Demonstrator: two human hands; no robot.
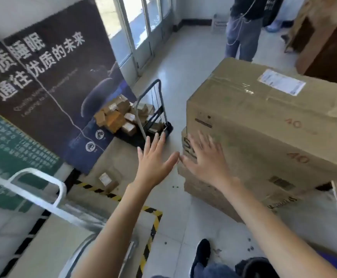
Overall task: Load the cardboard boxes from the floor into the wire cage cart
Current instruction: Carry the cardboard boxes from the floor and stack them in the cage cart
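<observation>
1. Currently both hands are open and hold nothing. The left hand (155, 159) has its fingers spread in the air just beside the stack's corner. The right hand (205, 161) is spread at the near face, blurred, so contact is unclear.
2. Target is the top cardboard box (263, 117): big, taped, sitting skewed on the lower boxes (213, 195), which stand on the floor (183, 77).
3. Grip: one hand on each opposite side, low down. No handles visible, so get palms under the bottom corners.
4. Looks bulky. Slide it toward the body first, then lift with the legs and keep it level.
5. Mind the own foot (202, 253) near the stack and the bystander (241, 37) behind it.
6. Wire cage cart: can't confirm it. The white rail (37, 177) at lower left may be part of it, so check the route before lifting.
</observation>
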